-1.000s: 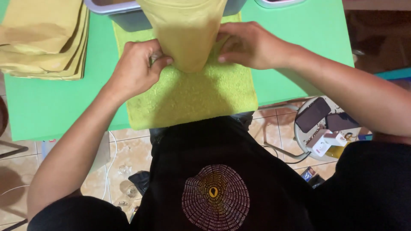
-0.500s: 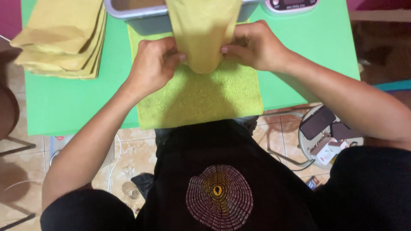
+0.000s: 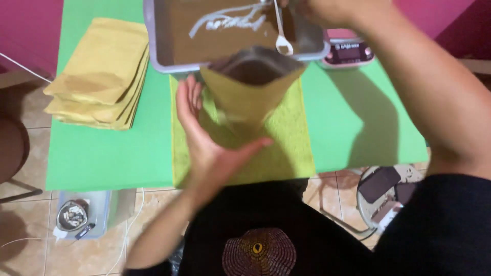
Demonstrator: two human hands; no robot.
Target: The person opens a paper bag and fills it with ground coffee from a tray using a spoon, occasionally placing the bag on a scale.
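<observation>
Left hand (image 3: 209, 138): open, cupping the standing yellow pouch (image 3: 250, 97), mouth open.
Right hand (image 3: 327, 9): far, holding white spoon (image 3: 281, 36) over grey tray (image 3: 153, 41).
Towel (image 3: 286, 148): under pouch.

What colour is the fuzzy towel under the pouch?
The towel is yellow-green, seen best in the head view, lying on the green table.

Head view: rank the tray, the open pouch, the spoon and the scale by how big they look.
1. Tray, largest.
2. Open pouch, though it stands nearer the camera, which flatters it.
3. Scale, partly hidden by the arm.
4. Spoon, smallest.
</observation>
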